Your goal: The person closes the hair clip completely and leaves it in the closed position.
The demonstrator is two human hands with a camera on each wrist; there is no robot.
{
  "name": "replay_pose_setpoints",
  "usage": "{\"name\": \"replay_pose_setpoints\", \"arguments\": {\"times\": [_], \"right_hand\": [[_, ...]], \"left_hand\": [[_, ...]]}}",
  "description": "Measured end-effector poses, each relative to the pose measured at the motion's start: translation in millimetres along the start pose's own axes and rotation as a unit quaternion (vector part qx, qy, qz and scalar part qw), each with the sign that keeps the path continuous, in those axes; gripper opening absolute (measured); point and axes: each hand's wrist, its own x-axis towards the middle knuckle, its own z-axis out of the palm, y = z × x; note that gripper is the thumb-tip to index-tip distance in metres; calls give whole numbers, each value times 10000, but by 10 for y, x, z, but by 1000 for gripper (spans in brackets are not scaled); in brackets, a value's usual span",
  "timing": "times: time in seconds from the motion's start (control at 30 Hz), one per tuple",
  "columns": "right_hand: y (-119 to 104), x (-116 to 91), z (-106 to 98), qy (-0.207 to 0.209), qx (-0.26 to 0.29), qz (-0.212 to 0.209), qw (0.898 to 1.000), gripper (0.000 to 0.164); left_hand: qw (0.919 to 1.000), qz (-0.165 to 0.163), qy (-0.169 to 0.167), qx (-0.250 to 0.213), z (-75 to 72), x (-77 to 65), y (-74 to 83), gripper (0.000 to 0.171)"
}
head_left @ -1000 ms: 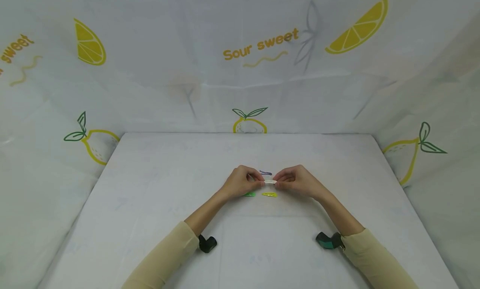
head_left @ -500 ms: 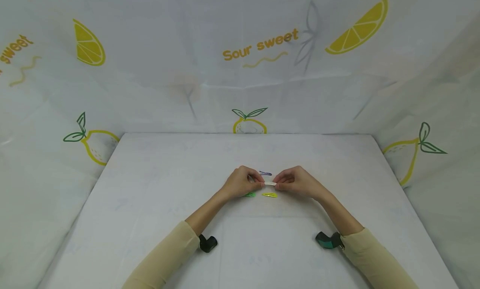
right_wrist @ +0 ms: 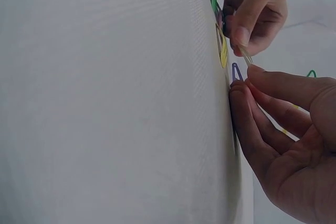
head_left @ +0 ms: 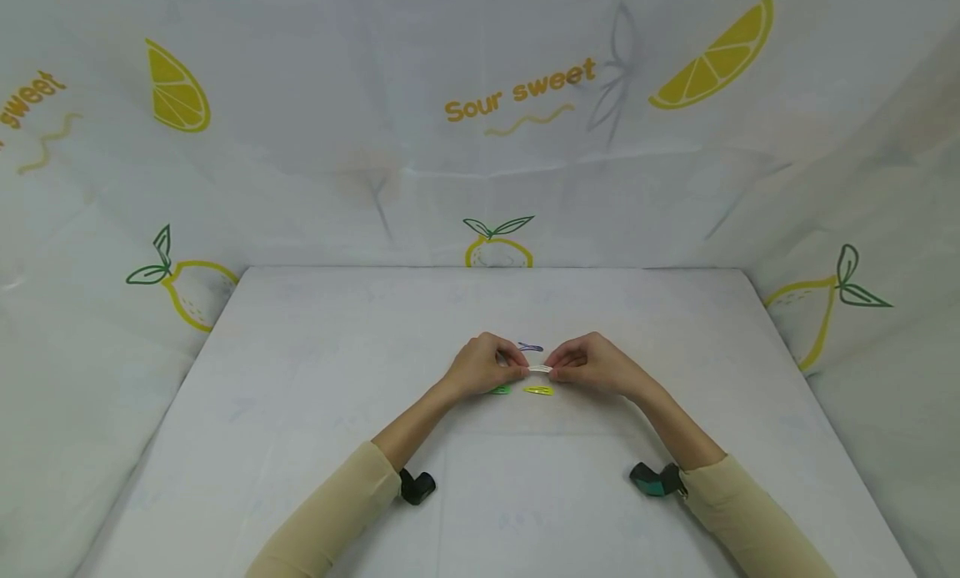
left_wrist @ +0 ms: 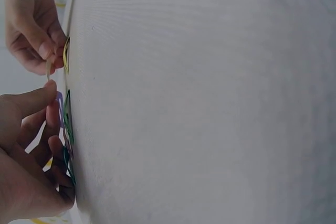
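My left hand (head_left: 480, 368) and right hand (head_left: 600, 365) face each other over the middle of the table. Between them they pinch a white snap hair clip (head_left: 540, 369), one end in each thumb and fingers. It is held just above the table. Behind it lies a purple hair clip (head_left: 531, 347). A yellow hair clip (head_left: 538, 390) lies on the near side, and a green hair clip (head_left: 501, 389) shows partly beside my left hand. In the left wrist view, a dark teal clip (left_wrist: 67, 161) sits by my left fingers, partly hidden.
A white cloth covers the table (head_left: 480, 511), whose back edge meets a lemon-printed curtain (head_left: 495, 178). Similar curtain hangs along both sides. Dark wrist devices sit under the left cuff (head_left: 417, 487) and the right cuff (head_left: 654, 479).
The white hair clip has shifted slightly toward me and turned a little between the fingertips. Both hands keep their pinch, and the other clips stay where they were.
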Motion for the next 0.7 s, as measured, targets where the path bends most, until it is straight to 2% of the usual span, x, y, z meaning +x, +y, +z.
{"name": "replay_pose_setpoints", "arguments": {"times": [0.7], "right_hand": [[2,6,4,-9,-153,-16,9999,18]], "left_hand": [[9994,-217,-22,255,18,-23,34,9]]}}
